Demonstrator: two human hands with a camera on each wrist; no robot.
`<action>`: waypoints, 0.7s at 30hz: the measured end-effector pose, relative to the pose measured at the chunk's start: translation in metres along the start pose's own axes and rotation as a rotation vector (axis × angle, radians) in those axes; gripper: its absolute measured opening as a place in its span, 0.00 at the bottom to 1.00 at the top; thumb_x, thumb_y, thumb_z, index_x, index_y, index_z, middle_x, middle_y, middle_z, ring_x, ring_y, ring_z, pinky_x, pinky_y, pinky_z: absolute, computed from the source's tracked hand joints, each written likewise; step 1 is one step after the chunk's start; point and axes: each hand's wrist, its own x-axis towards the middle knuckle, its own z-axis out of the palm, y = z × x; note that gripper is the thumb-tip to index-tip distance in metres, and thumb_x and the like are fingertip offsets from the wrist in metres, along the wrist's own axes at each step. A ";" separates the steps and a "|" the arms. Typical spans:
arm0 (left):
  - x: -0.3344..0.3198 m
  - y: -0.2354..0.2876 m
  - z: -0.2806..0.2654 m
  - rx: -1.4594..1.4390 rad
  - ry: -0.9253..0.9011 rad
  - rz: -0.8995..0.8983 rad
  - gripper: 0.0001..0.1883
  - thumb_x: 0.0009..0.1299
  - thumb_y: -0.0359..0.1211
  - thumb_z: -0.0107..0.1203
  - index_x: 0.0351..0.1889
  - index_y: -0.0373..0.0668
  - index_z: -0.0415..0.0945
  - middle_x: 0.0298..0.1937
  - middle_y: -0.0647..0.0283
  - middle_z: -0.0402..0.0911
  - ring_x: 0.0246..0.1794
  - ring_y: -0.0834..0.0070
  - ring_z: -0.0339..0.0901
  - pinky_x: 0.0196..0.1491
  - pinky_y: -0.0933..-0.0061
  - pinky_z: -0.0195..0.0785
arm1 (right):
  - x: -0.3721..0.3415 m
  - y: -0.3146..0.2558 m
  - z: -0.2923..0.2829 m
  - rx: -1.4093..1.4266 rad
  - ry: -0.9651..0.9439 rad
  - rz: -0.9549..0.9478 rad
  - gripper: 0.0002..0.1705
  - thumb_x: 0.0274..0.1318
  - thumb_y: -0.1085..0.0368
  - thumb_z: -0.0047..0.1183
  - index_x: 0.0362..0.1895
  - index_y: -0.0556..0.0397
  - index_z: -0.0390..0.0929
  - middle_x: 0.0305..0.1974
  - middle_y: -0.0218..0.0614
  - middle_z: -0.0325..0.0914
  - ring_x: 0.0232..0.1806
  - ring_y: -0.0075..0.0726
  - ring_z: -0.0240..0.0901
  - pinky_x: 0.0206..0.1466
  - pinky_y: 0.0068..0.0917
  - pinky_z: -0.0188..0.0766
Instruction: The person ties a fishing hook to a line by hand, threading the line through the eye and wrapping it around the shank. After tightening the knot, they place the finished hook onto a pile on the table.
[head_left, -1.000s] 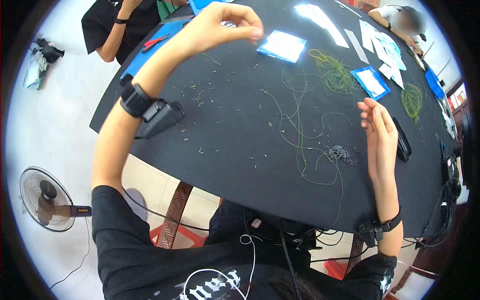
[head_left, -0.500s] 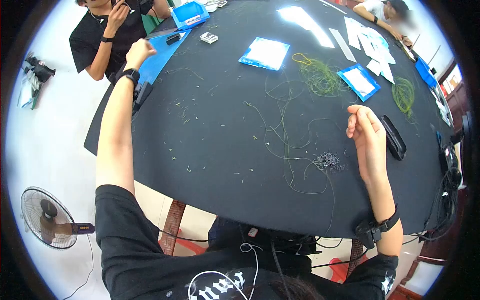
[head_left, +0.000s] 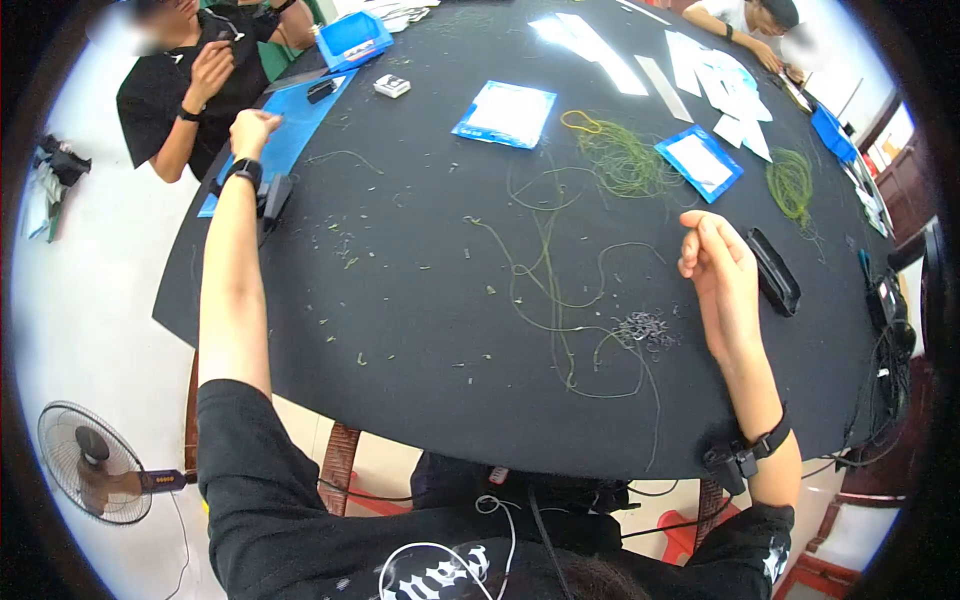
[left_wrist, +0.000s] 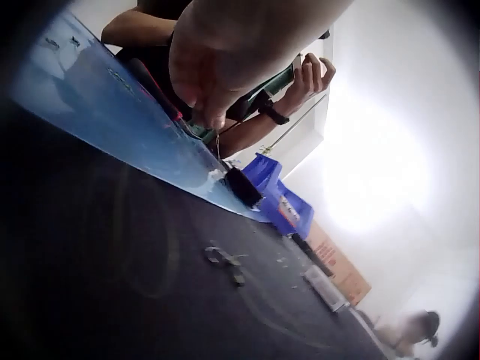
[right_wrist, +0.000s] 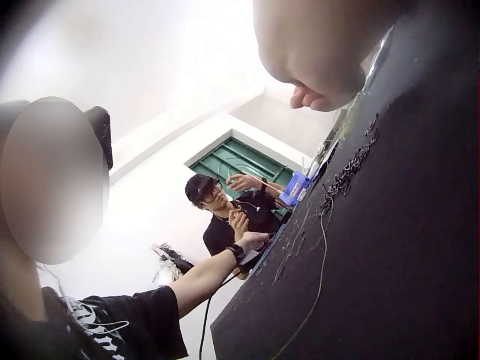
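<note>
My left hand [head_left: 252, 135] is stretched out over the blue sheet [head_left: 300, 118] at the table's left edge. In the left wrist view, thumb and finger pinch a thin strand [left_wrist: 218, 142] that hangs below the tips. My right hand [head_left: 718, 275] is held over the right part of the table, fingers loosely bent, with nothing visible in them. Left of it lie a pile of small dark hooks [head_left: 645, 330] and a loose green line [head_left: 550, 290]. In the right wrist view the fingers [right_wrist: 311, 97] are curled and partly cut off.
Green line coils [head_left: 625, 160], blue-edged packets [head_left: 505, 115], white strips and a black case [head_left: 773, 272] lie on the dark table. Blue bins [head_left: 352, 42] stand farther back. A person in black [head_left: 190, 90] sits at left, another at far right. Small clippings are scattered about.
My left hand has moved left and lower in the head view, onto the blue sheet's side. The right hand has barely moved; the whole view has shifted slightly.
</note>
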 end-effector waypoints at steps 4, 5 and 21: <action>0.031 -0.041 0.017 0.186 -0.026 -0.263 0.18 0.53 0.39 0.60 0.40 0.41 0.77 0.44 0.49 0.78 0.49 0.55 0.74 0.48 0.61 0.68 | -0.001 -0.002 0.002 -0.004 0.003 0.016 0.14 0.62 0.61 0.42 0.41 0.58 0.73 0.23 0.25 0.66 0.25 0.17 0.59 0.31 0.16 0.58; 0.021 -0.020 0.007 0.311 -0.124 -0.217 0.20 0.53 0.41 0.59 0.42 0.41 0.76 0.46 0.49 0.77 0.51 0.55 0.73 0.50 0.60 0.66 | -0.002 -0.002 0.001 -0.009 -0.012 0.010 0.14 0.62 0.60 0.43 0.41 0.58 0.74 0.23 0.25 0.67 0.25 0.17 0.59 0.31 0.16 0.58; -0.186 0.205 -0.075 -0.284 -0.046 0.784 0.11 0.65 0.30 0.50 0.46 0.41 0.72 0.41 0.66 0.74 0.38 0.80 0.69 0.33 0.81 0.64 | -0.003 -0.003 -0.002 -0.054 -0.088 0.062 0.13 0.61 0.60 0.43 0.38 0.56 0.74 0.22 0.23 0.66 0.25 0.15 0.59 0.31 0.16 0.58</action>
